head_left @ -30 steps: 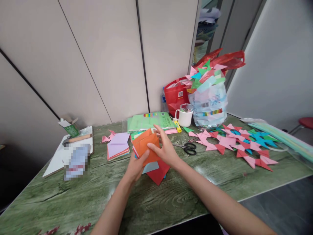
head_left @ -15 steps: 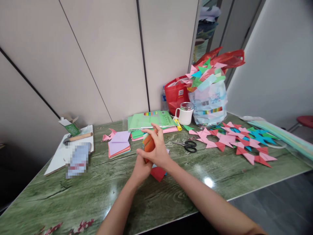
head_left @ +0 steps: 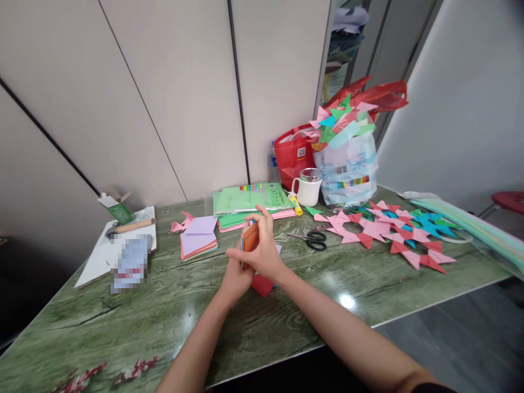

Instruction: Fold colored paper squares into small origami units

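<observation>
Between my hands, above the table, stands a small stack of coloured paper (head_left: pixel 250 238), its orange face toward me and a bluish edge showing on the left. My left hand (head_left: pixel 237 277) grips it from below; most of its fingers are hidden. Curved around the stack's right side and near edge is my right hand (head_left: pixel 265 248), thumb pointing left and fingers bent over the top. Beneath my right wrist lies a red sheet of paper (head_left: pixel 262 285), with bits of blue and lilac paper peeking out beside it.
Left of my hands sits a lilac-topped paper stack (head_left: pixel 199 240). Scissors (head_left: pixel 313 240), a white mug (head_left: pixel 309 186), green paper packs (head_left: pixel 251 199) and a paper-filled bag (head_left: pixel 347 169) stand farther back. Pink-red folded shapes (head_left: pixel 374 228) spread right. A hammer (head_left: pixel 131 227) lies on a white board.
My right fingers have closed in around the stack, so less of its orange face shows. The view has shifted slightly; the other things on the table stay put.
</observation>
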The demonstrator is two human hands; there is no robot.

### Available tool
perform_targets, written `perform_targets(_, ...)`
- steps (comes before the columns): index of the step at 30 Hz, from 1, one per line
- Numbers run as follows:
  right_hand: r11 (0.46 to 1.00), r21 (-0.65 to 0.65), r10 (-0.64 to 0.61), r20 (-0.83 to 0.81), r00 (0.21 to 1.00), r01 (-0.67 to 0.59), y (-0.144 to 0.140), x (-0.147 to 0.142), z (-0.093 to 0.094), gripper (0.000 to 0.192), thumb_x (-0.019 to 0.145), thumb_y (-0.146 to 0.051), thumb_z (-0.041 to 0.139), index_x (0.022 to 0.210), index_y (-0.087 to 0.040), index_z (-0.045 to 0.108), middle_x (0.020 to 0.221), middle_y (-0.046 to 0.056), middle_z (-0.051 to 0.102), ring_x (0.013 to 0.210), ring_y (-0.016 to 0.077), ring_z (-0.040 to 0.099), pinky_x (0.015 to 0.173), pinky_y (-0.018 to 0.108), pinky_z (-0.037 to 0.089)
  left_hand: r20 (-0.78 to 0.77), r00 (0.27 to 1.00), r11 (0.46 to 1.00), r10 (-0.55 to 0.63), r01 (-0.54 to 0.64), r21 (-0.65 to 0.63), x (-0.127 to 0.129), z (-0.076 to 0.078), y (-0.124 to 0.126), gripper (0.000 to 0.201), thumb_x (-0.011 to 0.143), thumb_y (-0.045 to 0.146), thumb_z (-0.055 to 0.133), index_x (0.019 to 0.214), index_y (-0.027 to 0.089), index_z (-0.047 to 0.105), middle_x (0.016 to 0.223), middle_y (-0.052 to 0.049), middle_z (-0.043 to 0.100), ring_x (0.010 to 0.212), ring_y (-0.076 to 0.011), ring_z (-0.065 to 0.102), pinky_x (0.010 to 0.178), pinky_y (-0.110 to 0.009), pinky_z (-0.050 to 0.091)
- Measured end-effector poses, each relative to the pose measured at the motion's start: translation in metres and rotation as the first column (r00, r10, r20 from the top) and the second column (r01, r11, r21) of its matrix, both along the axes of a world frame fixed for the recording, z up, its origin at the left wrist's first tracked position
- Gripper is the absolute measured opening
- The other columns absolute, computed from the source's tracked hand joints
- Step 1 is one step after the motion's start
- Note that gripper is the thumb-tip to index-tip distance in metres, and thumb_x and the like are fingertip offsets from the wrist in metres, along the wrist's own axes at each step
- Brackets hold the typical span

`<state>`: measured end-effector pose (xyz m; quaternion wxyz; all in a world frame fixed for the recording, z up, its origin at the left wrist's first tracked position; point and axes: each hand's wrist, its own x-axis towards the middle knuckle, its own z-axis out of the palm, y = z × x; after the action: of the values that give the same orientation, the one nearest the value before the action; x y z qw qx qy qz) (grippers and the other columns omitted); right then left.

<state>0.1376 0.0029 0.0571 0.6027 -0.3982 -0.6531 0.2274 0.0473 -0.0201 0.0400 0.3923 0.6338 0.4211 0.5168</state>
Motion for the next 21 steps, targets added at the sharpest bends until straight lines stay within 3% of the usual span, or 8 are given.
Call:
perform_targets(3, 0.996, -0.033, -0.085, -0.067, 0.994, 0.083, 0.001, 0.0, -0.001, 0.045, 0.061, -0.039, 0.068, 0.096, -0.021, 0.048, 0.126, 0.011, 0.031, 0.122, 0.0257, 0.032, 0.097, 0.039, 0.031, 0.029, 0.998, 0.999, -0.05, 0.05, -0.004, 0.0, 0.003, -0.002, 0.044, 0.065, 0.016, 0.061, 0.109, 0.017, 0.056, 0.108, -0.008, 0.061, 0.106, -0.0257, 0.052, 0.093, -0.041, 0.039)
perform_targets(6, 0.998, -0.04, -0.046, -0.016, 0.999, 0.046, 0.004, 0.001, -0.003, 0.055, 0.053, -0.037, 0.073, 0.099, -0.022, 0.048, 0.13, 0.01, 0.025, 0.123, 0.0273, 0.031, 0.097, 0.038, 0.032, 0.081, 0.994, 0.996, -0.078, 0.081, -0.032, -0.001, 0.0, -0.002, 0.043, 0.064, 0.016, 0.061, 0.107, 0.016, 0.056, 0.106, -0.008, 0.062, 0.105, -0.0249, 0.053, 0.091, -0.039, 0.041)
perform_targets(9, 0.998, -0.061, 0.011, 0.048, 0.999, -0.008, 0.006, 0.002, -0.005, 0.064, 0.048, -0.037, 0.076, 0.103, -0.023, 0.048, 0.13, 0.01, 0.025, 0.127, 0.0284, 0.024, 0.097, 0.039, 0.032, 0.093, 0.995, 0.998, -0.033, 0.038, -0.057, -0.003, -0.007, 0.001, 0.037, 0.063, 0.017, 0.062, 0.101, 0.015, 0.06, 0.104, -0.008, 0.064, 0.101, -0.0244, 0.055, 0.089, -0.038, 0.043)
perform_targets(16, 0.993, -0.072, -0.102, -0.078, 0.992, 0.096, 0.011, 0.002, -0.013, 0.038, 0.059, -0.038, 0.069, 0.09, -0.021, 0.052, 0.118, 0.008, 0.038, 0.119, 0.0243, 0.035, 0.098, 0.038, 0.03, -0.061, 0.997, 0.998, 0.042, -0.044, -0.04, -0.008, -0.006, 0.004, 0.034, 0.068, 0.025, 0.062, 0.1, 0.014, 0.06, 0.083, -0.003, 0.066, 0.077, -0.0195, 0.059, 0.073, -0.033, 0.047)
perform_targets(21, 0.992, -0.073, -0.112, -0.114, 0.987, 0.104, 0.01, 0.002, -0.013, 0.029, 0.064, -0.038, 0.064, 0.087, -0.021, 0.056, 0.116, 0.008, 0.039, 0.122, 0.0246, 0.032, 0.099, 0.038, 0.03, -0.038, 0.998, 0.998, 0.058, -0.058, -0.009, -0.008, -0.007, 0.006, 0.028, 0.066, 0.025, 0.063, 0.093, 0.016, 0.062, 0.083, -0.003, 0.066, 0.081, -0.0213, 0.06, 0.074, -0.033, 0.047)
